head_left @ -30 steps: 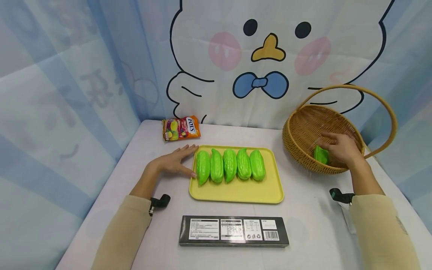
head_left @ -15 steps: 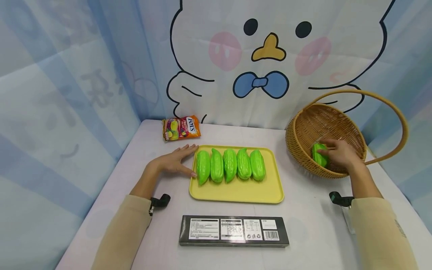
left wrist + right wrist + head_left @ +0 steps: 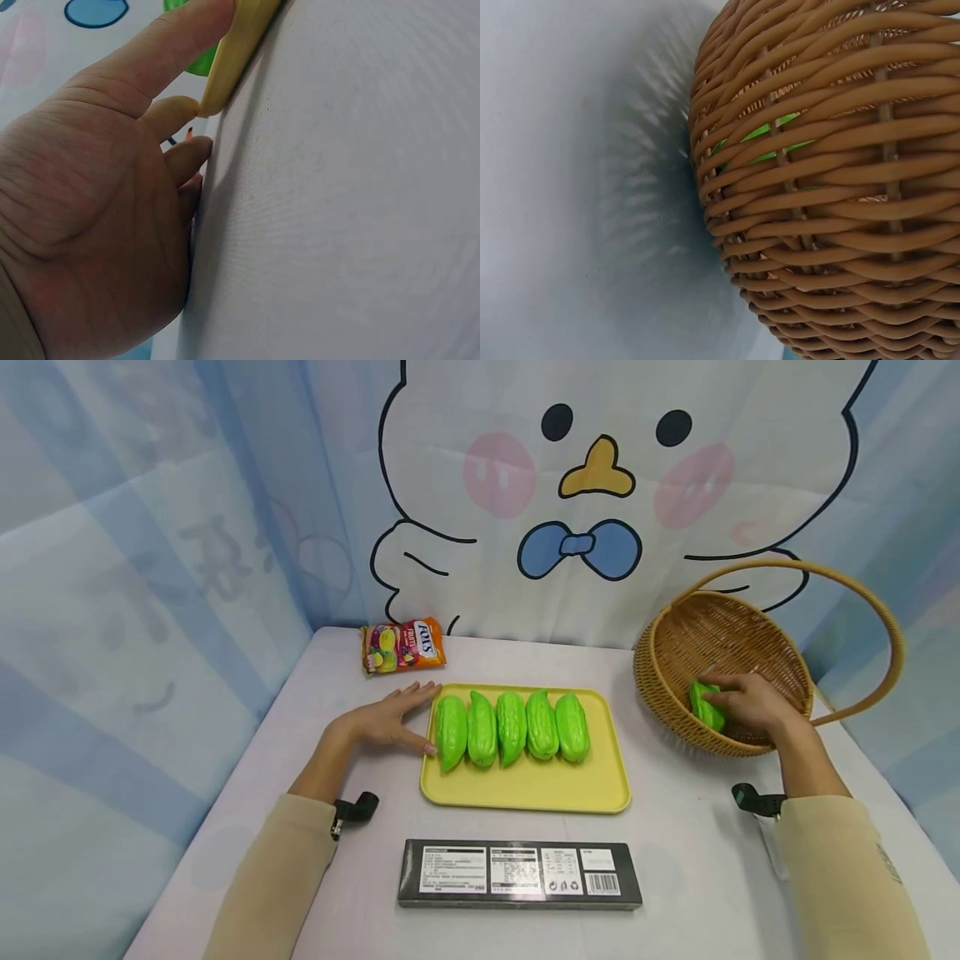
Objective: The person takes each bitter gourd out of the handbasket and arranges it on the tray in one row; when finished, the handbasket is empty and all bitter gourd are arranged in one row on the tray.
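Observation:
My left hand lies with fingers spread at the left edge of the yellow tray, thumb and a fingertip on its rim. In the left wrist view the same hand shows its palm beside the tray's edge. Several bright green toy bitter melons stand in a row on the tray. At the right, my right hand reaches into a tilted wicker basket and grips another green bitter melon, partly covered by the fingers. The right wrist view has only the basket's woven side, with green showing through gaps.
A black box with white labels lies in front of the tray. Behind the tray's left corner is an orange candy bag. The basket's tall handle arches out to the right. A printed curtain borders the table.
My right hand has settled around the green bitter melon inside the basket. The basket has shifted slightly right and its handle has swung right. My left hand and the tray have stayed put.

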`<state>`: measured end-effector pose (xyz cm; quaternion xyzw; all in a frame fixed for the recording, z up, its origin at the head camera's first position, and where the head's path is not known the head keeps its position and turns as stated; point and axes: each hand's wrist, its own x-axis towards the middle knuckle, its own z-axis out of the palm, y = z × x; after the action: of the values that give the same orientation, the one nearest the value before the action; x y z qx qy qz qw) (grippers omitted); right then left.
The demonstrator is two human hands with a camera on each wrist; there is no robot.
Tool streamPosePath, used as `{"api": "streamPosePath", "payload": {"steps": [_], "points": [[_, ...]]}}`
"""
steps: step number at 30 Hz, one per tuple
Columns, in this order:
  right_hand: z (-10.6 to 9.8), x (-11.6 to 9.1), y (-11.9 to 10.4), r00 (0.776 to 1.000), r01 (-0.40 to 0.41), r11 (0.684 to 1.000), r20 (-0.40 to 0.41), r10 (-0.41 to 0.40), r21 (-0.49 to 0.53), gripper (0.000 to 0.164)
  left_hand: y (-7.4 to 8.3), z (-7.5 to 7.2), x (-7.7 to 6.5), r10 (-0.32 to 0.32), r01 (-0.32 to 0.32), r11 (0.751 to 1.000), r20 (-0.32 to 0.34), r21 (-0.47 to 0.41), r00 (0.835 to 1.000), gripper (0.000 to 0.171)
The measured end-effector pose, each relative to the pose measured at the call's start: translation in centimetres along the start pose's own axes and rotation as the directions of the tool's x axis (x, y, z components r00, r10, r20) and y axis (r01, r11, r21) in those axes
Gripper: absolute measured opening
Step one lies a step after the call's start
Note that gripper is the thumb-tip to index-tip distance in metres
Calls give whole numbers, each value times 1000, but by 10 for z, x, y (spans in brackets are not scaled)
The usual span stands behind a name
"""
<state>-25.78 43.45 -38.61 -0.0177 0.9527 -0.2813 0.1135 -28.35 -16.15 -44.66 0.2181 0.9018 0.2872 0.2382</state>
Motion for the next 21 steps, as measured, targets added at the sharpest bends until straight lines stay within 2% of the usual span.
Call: {"api": "streamPosePath", "payload": {"steps": [5, 21], "points": [[2, 3, -1, 1000, 28, 999, -11, -28, 21, 57, -1, 1, 0, -4, 4, 1000, -1, -9, 1000, 122], [-8, 6, -15, 983, 122, 992, -142, -119, 12, 54, -4, 1, 3, 13, -13, 1000, 2, 5, 1000, 123]]}}
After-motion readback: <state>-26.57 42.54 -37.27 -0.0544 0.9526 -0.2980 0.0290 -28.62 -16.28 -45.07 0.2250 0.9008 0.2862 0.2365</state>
